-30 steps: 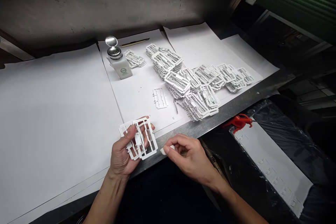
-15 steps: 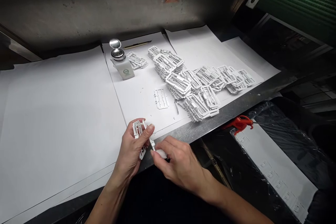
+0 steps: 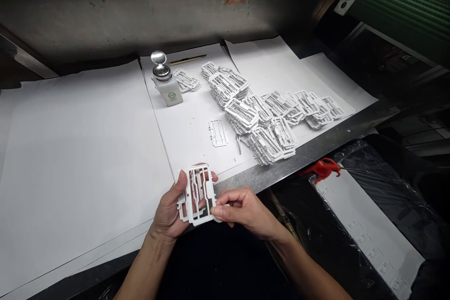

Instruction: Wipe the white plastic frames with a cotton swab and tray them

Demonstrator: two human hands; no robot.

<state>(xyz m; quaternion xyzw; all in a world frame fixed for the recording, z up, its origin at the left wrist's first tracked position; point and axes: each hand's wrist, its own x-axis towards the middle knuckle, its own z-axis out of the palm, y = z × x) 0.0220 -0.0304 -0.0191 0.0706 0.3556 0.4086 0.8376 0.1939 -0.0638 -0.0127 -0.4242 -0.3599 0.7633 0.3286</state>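
My left hand (image 3: pixel 168 213) holds a white plastic frame part (image 3: pixel 198 193) flat, face up, at the front edge of the bench. My right hand (image 3: pixel 242 211) pinches a small white wad against the frame's lower right corner; the wad is mostly hidden by the fingers. Both hands hover just over the metal bench edge (image 3: pixel 281 168).
Stacks of the same white frames (image 3: pixel 267 117) lie on paper sheets to the right, one loose frame (image 3: pixel 218 132) and small tweezers (image 3: pixel 239 143) beside them. A white dispenser bottle (image 3: pixel 168 85) stands at the back. A red tool (image 3: pixel 321 168) lies over a black plastic-lined bin (image 3: pixel 372 225).
The left hand turned the frame from edge-on to flat and face up. The right hand moved with the wad to the frame's lower right corner.
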